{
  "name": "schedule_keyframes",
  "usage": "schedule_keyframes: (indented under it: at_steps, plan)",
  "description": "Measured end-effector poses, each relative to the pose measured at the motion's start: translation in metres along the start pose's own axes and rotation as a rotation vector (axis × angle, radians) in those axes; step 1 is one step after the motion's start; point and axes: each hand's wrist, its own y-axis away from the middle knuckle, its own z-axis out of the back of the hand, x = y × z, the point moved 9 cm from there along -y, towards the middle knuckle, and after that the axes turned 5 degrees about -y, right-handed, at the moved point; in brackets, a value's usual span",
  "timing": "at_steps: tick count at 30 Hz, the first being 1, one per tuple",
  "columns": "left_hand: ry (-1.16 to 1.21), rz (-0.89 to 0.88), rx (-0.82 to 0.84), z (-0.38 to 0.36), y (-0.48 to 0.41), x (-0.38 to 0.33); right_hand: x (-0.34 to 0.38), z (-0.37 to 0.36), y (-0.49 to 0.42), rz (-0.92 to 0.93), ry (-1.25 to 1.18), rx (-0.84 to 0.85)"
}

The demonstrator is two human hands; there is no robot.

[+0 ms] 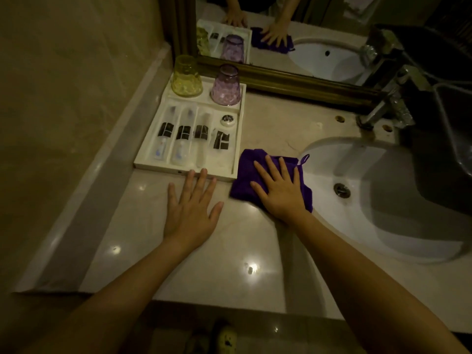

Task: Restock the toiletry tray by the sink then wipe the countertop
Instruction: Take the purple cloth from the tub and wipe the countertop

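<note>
The left hand [190,213] lies palm-down and flat on the countertop [143,241], fingers extended and slightly spread, holding nothing; the tips of its middle fingers touch the near rim of the white toiletry tray [163,166], and its forearm runs back toward the lower left of the view. The right hand [279,191] is likewise flat and palm-down with fingers splayed, pressing on a purple cloth [245,175] rather than clasping it; its forearm extends back toward the lower right. The cloth lies on the countertop between the tray and the sink basin [383,226], its left edge just beside the tray's right wall and its hanging loop at the basin's rim. The tray sits near the left wall, its far end close to the mirror frame [293,81]. Its rear compartment holds an inverted yellow cup [186,76] and an inverted purple cup [226,85]. Its long front compartments hold wrapped toiletry packets [184,136] with dark labels, side by side, and a small round white item [227,120] lies at the right. The faucet [383,108] stands behind the basin. The mirror reflects both hands, the cloth and the tray.
</note>
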Motion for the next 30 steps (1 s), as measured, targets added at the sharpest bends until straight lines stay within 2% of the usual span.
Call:
schedule_keyframes:
  at_steps: [21,30]
  plan:
    - [-0.005,0.013,-0.002,-0.003,0.001,0.002,-0.021,0.009,-0.092,0.041,-0.010,0.029]
    - [-0.024,0.014,-0.003,-0.002,0.000,0.002,-0.008,0.014,-0.081,0.099,-0.127,0.005]
